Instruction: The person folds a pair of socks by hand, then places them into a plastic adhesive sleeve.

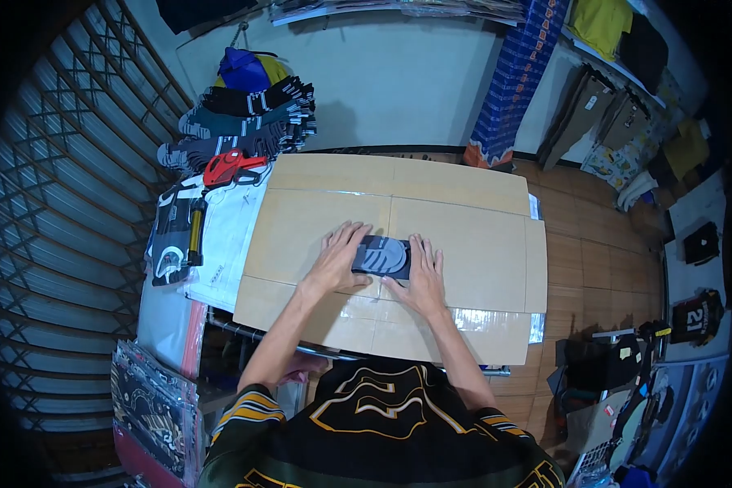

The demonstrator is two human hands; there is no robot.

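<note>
A folded pair of grey and black socks (385, 256) lies flat on the cardboard sheet (464, 244), near its middle. At the left end of the socks is my left hand (339, 259), its fingers along the far side and its thumb at the near edge. My right hand (420, 275) holds the right end in the same way, thumb pointing inward. Between the two hands the sock's light grey, striped part faces up. The undersides of the socks and the fingertips' exact grip are hidden.
Behind the cardboard's left corner rise stacked socks (248, 122). Nearby lie a red tool (234, 168) and a packed item with a yellow-black tube (196, 232). Plastic-wrapped packs (156, 407) stand at lower left. A blue wrapped column (516, 81) stands at the back.
</note>
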